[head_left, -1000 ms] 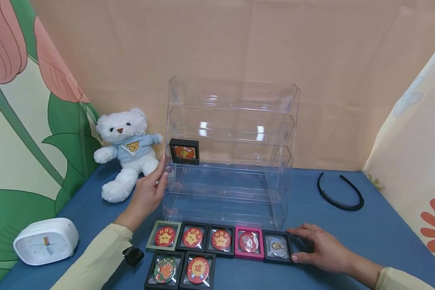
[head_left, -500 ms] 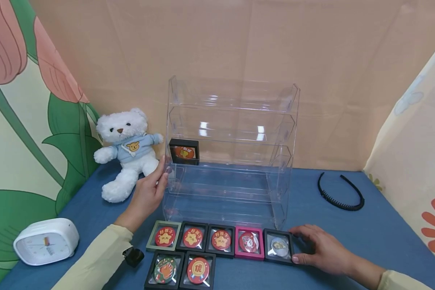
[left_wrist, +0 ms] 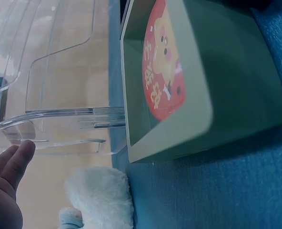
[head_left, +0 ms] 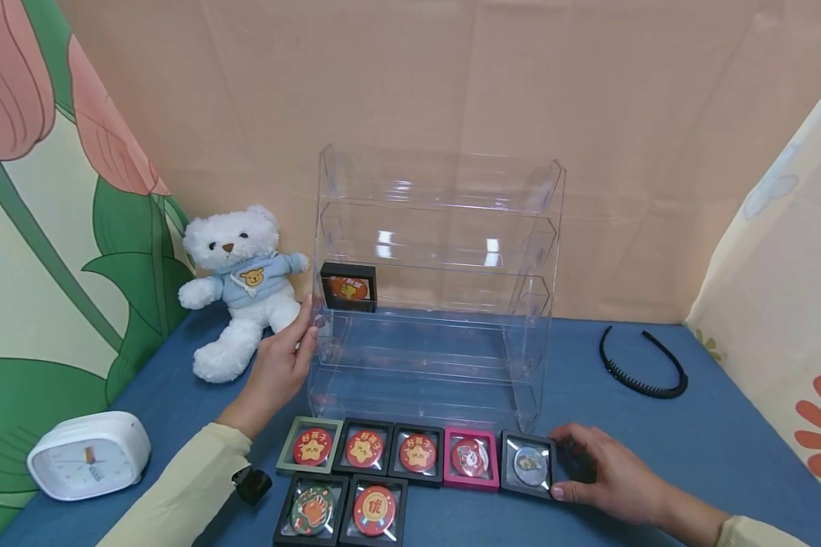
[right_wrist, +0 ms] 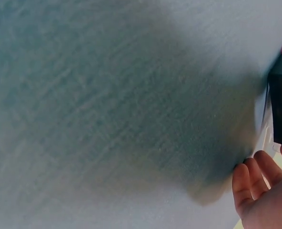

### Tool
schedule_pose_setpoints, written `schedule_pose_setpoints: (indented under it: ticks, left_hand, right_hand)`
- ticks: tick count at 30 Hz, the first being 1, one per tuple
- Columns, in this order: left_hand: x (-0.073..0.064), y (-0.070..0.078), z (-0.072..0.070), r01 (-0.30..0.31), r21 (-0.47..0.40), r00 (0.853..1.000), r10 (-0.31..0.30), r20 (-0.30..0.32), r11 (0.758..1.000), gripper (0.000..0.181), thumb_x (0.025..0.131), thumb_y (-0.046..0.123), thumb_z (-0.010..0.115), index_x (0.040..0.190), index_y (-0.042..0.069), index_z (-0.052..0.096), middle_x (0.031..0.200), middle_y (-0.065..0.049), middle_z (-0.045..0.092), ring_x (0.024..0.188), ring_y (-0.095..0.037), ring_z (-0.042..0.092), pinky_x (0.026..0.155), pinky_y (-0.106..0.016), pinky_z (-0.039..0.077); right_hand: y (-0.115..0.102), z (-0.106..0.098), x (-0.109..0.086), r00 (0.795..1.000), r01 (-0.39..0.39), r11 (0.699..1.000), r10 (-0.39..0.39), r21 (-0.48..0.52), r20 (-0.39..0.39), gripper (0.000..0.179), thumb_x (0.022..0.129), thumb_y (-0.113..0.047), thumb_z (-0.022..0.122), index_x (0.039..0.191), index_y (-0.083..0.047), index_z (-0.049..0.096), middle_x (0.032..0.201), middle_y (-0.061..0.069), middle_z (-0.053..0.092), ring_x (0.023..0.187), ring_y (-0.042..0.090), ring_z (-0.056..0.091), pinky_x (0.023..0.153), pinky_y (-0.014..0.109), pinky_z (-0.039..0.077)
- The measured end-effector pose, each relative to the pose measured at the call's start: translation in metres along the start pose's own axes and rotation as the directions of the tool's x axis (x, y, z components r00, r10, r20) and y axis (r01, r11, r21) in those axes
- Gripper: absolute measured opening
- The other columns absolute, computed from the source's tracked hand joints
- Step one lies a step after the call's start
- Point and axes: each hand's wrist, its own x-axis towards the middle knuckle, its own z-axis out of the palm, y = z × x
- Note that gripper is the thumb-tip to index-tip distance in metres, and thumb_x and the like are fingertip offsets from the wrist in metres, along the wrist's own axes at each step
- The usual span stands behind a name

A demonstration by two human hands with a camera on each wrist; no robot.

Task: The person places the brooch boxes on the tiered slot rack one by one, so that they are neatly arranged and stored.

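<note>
My right hand (head_left: 609, 475) pinches the right side of a black square-framed badge case (head_left: 528, 465) with a pale round badge, flat on the blue cloth; in the right wrist view that case's dark edge (right_wrist: 280, 102) meets the thumb. Extended fingers of my left hand (head_left: 280, 365) rest against the left side of a clear tiered acrylic display rack (head_left: 438, 334), also seen in the left wrist view beside those fingers (left_wrist: 19, 164). One black-framed case (head_left: 348, 287) with an orange badge stands upright on a rack tier, at its left end.
Left of the right-hand case lie a pink case (head_left: 471, 457), two black ones and a green one (head_left: 309, 445); two more black cases (head_left: 310, 509) lie in front. A white teddy bear (head_left: 239, 292), white clock (head_left: 87, 456) and black headband (head_left: 646, 389) stand or lie around.
The black case under my right hand has slid slightly right, opening a narrow gap beside the pink case. My right hand has shifted with it; the left hand has stayed on the rack.
</note>
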Motion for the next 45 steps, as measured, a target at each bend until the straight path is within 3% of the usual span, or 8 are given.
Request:
schedule_pose_setpoints:
  ticks: [5,11,18,22,29,38,45]
  left_hand:
    - [0.001,0.0,0.0,-0.001,-0.002,1.0,0.001,-0.002,1.0,0.056,0.09,-0.003,0.059,0.141,-0.004,0.038,0.12,-0.025,0.058,0.075,-0.029,0.067,0.067,-0.046,0.052]
    - [0.001,0.0,0.001,-0.005,-0.002,1.0,0.005,-0.006,1.0,0.055,0.09,-0.004,0.059,0.141,-0.006,0.039,0.121,-0.025,0.058,0.075,-0.028,0.066,0.066,-0.045,0.052]
    - [0.0,0.0,0.003,0.002,-0.004,1.0,-0.002,-0.018,1.0,0.055,0.09,-0.004,0.059,0.141,-0.005,0.039,0.092,-0.022,0.065,0.065,-0.023,0.061,0.059,-0.042,0.05]
    - [-0.001,0.0,0.003,0.0,-0.005,1.0,0.0,-0.026,1.0,0.055,0.089,-0.005,0.059,0.14,-0.005,0.04,0.086,-0.02,0.065,0.062,-0.021,0.059,0.057,-0.041,0.05]
    - [-0.003,-0.001,0.004,0.007,-0.009,1.0,-0.007,-0.023,1.0,0.054,0.09,-0.005,0.058,0.141,-0.004,0.039,0.095,-0.023,0.065,0.069,-0.026,0.063,0.063,-0.044,0.051]
    - [-0.003,0.0,0.004,0.013,0.003,1.0,-0.013,-0.022,1.0,0.055,0.089,-0.004,0.059,0.141,-0.004,0.04,0.078,-0.016,0.063,0.063,-0.022,0.06,0.06,-0.042,0.051]
    - [-0.001,0.001,0.003,0.021,0.005,1.0,-0.021,-0.021,1.0,0.052,0.09,-0.003,0.059,0.139,-0.007,0.042,0.078,-0.016,0.063,0.064,-0.022,0.06,0.061,-0.043,0.051]
  right_hand:
    - [-0.002,0.001,-0.002,1.0,-0.018,0.999,0.019,0.037,-0.008,0.06,0.073,-0.05,0.075,0.118,-0.017,0.053,0.113,0.003,0.054,0.098,0.024,0.052,0.072,0.039,0.045]
    - [-0.003,0.003,-0.006,0.999,0.012,0.999,-0.011,0.041,-0.036,0.06,0.075,-0.048,0.075,0.118,-0.014,0.051,0.107,0.001,0.055,0.093,0.021,0.052,0.064,0.03,0.044]
    - [-0.007,0.005,-0.009,0.996,0.039,0.995,-0.031,0.091,-0.079,0.06,0.072,-0.043,0.079,0.112,-0.01,0.049,0.1,0.0,0.057,0.085,0.015,0.057,0.065,0.028,0.049]
    - [-0.01,0.008,-0.013,0.994,0.044,0.991,-0.031,0.124,-0.108,0.057,0.072,-0.039,0.081,0.109,-0.01,0.049,0.097,0.001,0.059,0.082,0.013,0.058,0.064,0.028,0.05]
    - [-0.013,0.011,-0.017,0.983,0.068,0.988,-0.042,0.142,-0.178,0.04,0.078,-0.031,0.078,0.101,-0.011,0.053,0.091,-0.003,0.061,0.077,0.008,0.059,0.061,0.028,0.051]
    - [-0.018,0.017,-0.017,0.951,0.003,0.986,0.049,0.169,-0.306,0.017,0.085,-0.021,0.072,0.09,-0.015,0.058,0.083,-0.006,0.062,0.075,0.008,0.06,0.06,0.027,0.051]
    - [-0.023,0.019,-0.018,0.921,0.033,0.972,0.061,0.234,-0.384,0.012,0.086,-0.015,0.071,0.088,-0.011,0.06,0.08,-0.005,0.062,0.069,0.01,0.06,0.056,0.028,0.051]
